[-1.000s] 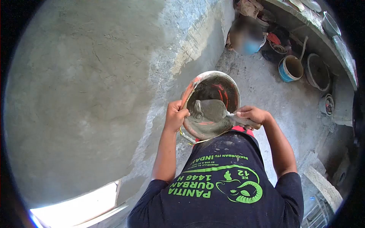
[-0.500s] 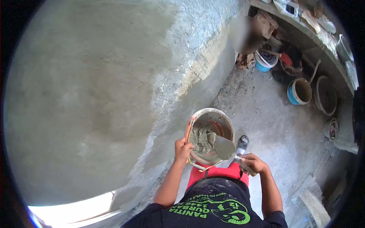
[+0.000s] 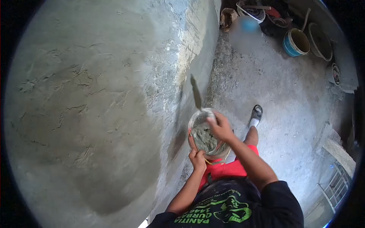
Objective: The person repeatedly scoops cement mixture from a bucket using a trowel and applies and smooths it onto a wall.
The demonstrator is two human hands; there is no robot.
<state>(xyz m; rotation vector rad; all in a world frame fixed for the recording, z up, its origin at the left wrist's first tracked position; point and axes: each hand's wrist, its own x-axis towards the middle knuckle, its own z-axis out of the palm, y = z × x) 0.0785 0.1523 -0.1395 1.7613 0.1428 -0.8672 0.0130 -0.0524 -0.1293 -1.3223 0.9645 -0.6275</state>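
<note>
My left hand [image 3: 198, 160] is closed on the near-left rim of a bucket [image 3: 192, 141], held in front of my body. Wet grey mortar [image 3: 207, 139] lies inside it. Above the bucket's far rim, my right hand [image 3: 220, 127] grips the handle of a trowel [image 3: 196, 94]. The blade shows nearly edge-on and points up and left toward the wall, with a gap between them that I cannot judge. Grey plaster [image 3: 95, 125] covers much of the wall at the left, and a rougher, paler strip [image 3: 186, 45] borders it.
A blue bucket [image 3: 292, 45] and a large round tub [image 3: 320, 41] stand at the far right. Another bucket [image 3: 254, 15] holds dark items among clutter. Concrete floor [image 3: 289, 114] stretches to my right, with a metal rack [image 3: 336, 186] at lower right.
My right hand has lifted the trowel out of the bucket and swung it up and left across it. My left hand still holds the bucket. The view has shifted.
</note>
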